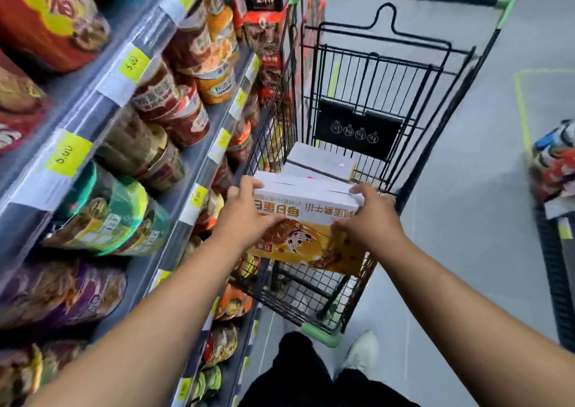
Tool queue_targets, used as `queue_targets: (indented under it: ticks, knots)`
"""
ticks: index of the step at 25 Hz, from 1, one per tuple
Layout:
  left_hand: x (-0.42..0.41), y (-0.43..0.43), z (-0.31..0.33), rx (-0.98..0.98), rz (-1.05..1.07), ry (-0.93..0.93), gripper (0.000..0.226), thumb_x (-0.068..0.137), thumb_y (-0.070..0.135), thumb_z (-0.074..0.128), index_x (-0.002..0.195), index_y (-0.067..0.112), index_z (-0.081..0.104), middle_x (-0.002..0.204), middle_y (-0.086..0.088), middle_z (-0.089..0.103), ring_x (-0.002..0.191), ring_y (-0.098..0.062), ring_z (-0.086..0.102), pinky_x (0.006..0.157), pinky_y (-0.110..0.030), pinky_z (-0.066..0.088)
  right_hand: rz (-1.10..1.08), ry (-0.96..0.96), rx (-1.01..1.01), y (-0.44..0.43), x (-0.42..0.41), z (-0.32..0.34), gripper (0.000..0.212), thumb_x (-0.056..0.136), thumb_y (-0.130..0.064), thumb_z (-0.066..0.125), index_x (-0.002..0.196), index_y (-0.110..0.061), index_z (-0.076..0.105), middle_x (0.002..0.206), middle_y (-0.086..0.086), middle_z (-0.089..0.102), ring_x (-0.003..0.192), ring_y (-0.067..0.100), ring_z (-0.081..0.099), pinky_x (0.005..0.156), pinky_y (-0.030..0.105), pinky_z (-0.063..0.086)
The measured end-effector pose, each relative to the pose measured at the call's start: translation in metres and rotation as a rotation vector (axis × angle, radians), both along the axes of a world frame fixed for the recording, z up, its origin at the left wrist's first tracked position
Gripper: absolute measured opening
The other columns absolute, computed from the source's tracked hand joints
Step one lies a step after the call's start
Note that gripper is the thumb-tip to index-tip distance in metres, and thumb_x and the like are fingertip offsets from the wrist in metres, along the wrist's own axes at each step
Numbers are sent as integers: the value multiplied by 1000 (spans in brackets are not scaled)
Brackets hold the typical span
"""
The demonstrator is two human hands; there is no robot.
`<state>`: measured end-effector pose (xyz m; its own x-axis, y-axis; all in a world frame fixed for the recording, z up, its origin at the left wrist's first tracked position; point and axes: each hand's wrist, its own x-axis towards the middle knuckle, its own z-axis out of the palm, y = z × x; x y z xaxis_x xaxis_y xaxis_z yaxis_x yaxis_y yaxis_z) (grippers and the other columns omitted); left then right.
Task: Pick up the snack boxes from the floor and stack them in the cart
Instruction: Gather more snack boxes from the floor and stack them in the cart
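I hold a white and orange snack box [306, 219] over the near end of the black wire cart [417, 157]. My left hand [245, 216] grips the box's left end, fingers curled over its top edge. At the right end, my right hand [367, 216] grips it the same way. The box is upside down to me, its print inverted. Two more white boxes [320, 159] lie inside the cart basket, farther from me and lower than the held one.
Shelves [130, 163] packed with instant noodle cups and yellow price tags run close along the cart's left side. Grey floor [466, 251] opens to the right, where a black crate with colourful packs [557, 170] stands. My shoe [364, 350] is just behind the cart.
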<state>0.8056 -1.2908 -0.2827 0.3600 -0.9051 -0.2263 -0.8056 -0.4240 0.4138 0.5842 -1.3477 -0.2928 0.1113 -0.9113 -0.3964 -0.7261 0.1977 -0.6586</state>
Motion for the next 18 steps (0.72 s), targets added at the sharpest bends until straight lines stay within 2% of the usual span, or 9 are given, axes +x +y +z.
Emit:
queue_targets:
  ticks: [2,4,6,8,9,13,16,18]
  knots:
    - [11,-20,-18,67,-28,-30,69,65,52,83,111,27,37,112,-7,52,89,-24,55,67,-30,38,9,37,34,-10,6,-20,73,66,-24,86,127,-30,45,102,0,39,99,25,53,86,37,52]
    - [22,-42,-39,170,-108,-80,65,65,53,82,102,28,34,106,-4,50,89,-26,56,66,-32,38,-1,56,81,-18,14,-40,70,71,-24,82,129,-28,44,110,4,35,103,29,52,89,36,49]
    - [32,-61,-57,279,-177,-136,59,70,50,80,96,26,33,103,-5,49,84,-28,55,66,-33,40,-8,51,128,-24,24,-61,65,74,-32,80,128,-26,44,125,14,35,104,32,51,87,35,49]
    - [39,-81,-80,352,-214,-160,51,73,44,78,92,23,36,101,-10,50,79,-29,53,67,-33,44,-18,77,152,-31,35,-87,60,73,-43,78,120,-24,46,124,16,36,99,29,53,81,32,48]
    - [41,-90,-93,383,-230,-167,48,74,42,77,92,22,37,100,-12,50,78,-30,53,69,-34,45,-35,88,165,-34,39,-102,56,73,-42,78,115,-23,47,120,15,37,97,27,52,79,31,48]
    - [46,-116,-145,493,-304,-235,46,80,40,71,104,17,40,110,-17,51,89,-34,55,74,-38,46,-99,135,226,-47,53,-155,31,78,-17,71,101,-18,51,115,13,35,88,25,49,83,31,51]
    - [50,-128,-184,527,-328,-222,57,80,42,72,117,13,39,118,-22,50,105,-37,53,80,-40,46,-135,139,218,-52,61,-191,25,77,-15,70,95,-18,53,126,16,30,78,18,43,79,24,46]
    - [52,-133,-206,526,-308,-208,63,80,44,72,123,11,38,123,-22,47,112,-38,49,87,-42,45,-165,146,209,-56,67,-215,22,78,-12,68,94,-19,55,131,18,33,85,16,43,77,20,39]
